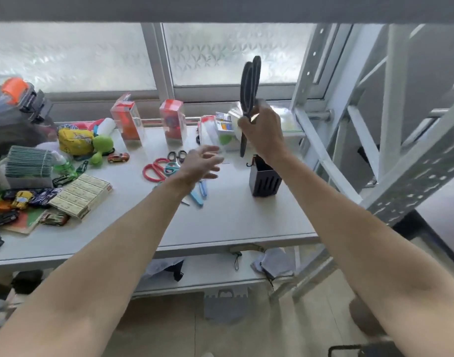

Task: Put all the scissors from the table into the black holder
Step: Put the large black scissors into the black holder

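Note:
My right hand (264, 130) grips black scissors (249, 86) upright, handles up and blade tip pointing down, just above and left of the black holder (264, 181) on the table's right side. My left hand (201, 163) hovers open, fingers spread, over a cluster of scissors on the table: red-handled scissors (153, 170), teal-handled scissors (171, 168), small black-handled scissors (177, 155) and blue-handled scissors (200, 193), partly hidden under my wrist.
Toy cars, a green plush, stacked card boxes (83, 193) and a tape dispenser (17, 96) crowd the table's left. Clear boxes (128, 119) stand at the back by the window. A metal rack frame (375, 150) rises at the right. The table's front edge (220, 247) is near.

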Demonstrator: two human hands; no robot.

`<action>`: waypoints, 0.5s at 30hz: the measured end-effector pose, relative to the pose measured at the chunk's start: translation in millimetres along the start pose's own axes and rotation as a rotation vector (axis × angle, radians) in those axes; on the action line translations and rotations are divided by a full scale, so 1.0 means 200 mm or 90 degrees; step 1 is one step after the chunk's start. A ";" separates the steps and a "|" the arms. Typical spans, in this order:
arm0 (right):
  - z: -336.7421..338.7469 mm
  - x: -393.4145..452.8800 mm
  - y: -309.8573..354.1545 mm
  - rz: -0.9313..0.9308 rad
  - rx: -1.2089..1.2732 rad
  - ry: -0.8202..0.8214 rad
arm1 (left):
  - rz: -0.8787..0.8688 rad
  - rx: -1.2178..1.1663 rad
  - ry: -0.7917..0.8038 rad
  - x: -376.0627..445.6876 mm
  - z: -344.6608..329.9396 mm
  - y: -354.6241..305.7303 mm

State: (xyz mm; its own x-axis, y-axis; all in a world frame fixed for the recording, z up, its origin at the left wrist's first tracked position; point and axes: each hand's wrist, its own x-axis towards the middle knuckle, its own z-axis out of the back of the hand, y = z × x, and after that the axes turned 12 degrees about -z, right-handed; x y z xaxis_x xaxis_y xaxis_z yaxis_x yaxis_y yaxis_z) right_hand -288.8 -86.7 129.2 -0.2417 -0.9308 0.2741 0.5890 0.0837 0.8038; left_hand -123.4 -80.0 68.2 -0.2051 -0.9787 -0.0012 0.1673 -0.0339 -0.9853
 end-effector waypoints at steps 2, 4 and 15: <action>0.10 0.01 -0.05 -0.009 0.017 -0.012 | -0.020 0.073 0.070 0.01 -0.14 0.02; 0.17 0.01 -0.11 -0.017 0.014 -0.011 | -0.041 0.127 0.098 0.04 -0.26 0.02; 0.14 -0.05 -0.34 -0.010 -0.130 0.120 | -0.094 0.163 0.135 0.17 -0.43 0.06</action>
State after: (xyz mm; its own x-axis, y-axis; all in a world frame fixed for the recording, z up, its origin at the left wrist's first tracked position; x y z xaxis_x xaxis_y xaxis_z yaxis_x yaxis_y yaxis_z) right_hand -347.1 -72.6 86.8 -0.1154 -0.9830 0.1430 0.7336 0.0128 0.6795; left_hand -210.5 -95.5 41.5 -0.4356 -0.8969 0.0769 0.3515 -0.2481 -0.9027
